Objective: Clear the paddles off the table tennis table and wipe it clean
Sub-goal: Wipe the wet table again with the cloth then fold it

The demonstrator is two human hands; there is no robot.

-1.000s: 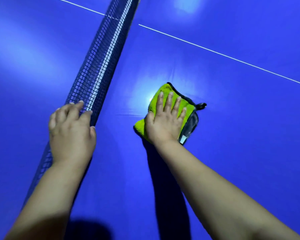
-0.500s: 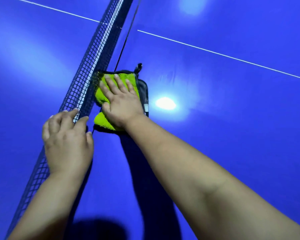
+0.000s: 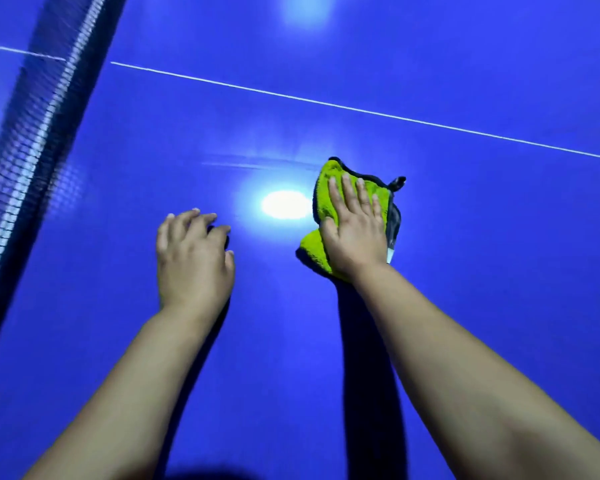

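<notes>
A bright green cloth [image 3: 326, 188] with a dark edge and a small loop lies flat on the blue table tennis table [image 3: 482, 254]. My right hand [image 3: 355, 230] presses on the cloth with straight, spread fingers. My left hand [image 3: 193, 258] hovers over or rests on the bare table to the cloth's left, fingers loosely bent and holding nothing. No paddle is in view.
The dark net [image 3: 32, 133] runs up the left side, blurred. A white centre line [image 3: 361, 110] crosses the table beyond the hands. A bright light reflection [image 3: 284, 204] sits between the hands.
My right hand has slid the cloth from beside the net out to the right. My left hand has left the net's top and now sits over the open table.
</notes>
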